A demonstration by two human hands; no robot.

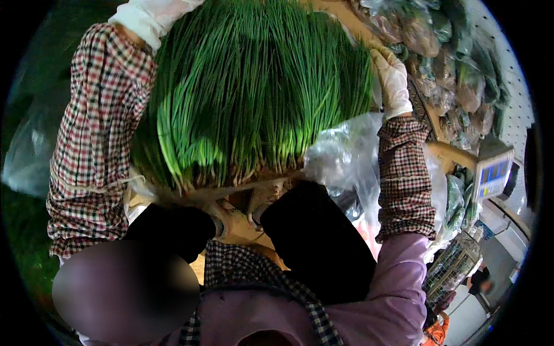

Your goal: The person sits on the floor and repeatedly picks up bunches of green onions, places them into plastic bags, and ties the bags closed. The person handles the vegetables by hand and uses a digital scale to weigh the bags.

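Observation:
A broad pile of thin green onions (259, 86) lies in front of me, the pale root ends toward my knees and the dark green tops away. My left hand (154, 18), in a white glove, reaches to the far left side of the pile. Its fingers run past the upper edge of the picture, so their pose is hidden. My right hand (392, 78), also gloved, rests at the pile's right edge with its fingers stretched forward along the side. No held thing shows in it. Clear plastic (346, 150) bunches up below that hand, beside the root ends.
Several bagged bundles of produce (438, 69) lie at the far right. A scale display (493, 173) stands at the right, above a wire crate (453, 262). More plastic sheeting (29, 155) hangs at the left. A person in orange (437, 331) is at the lower right.

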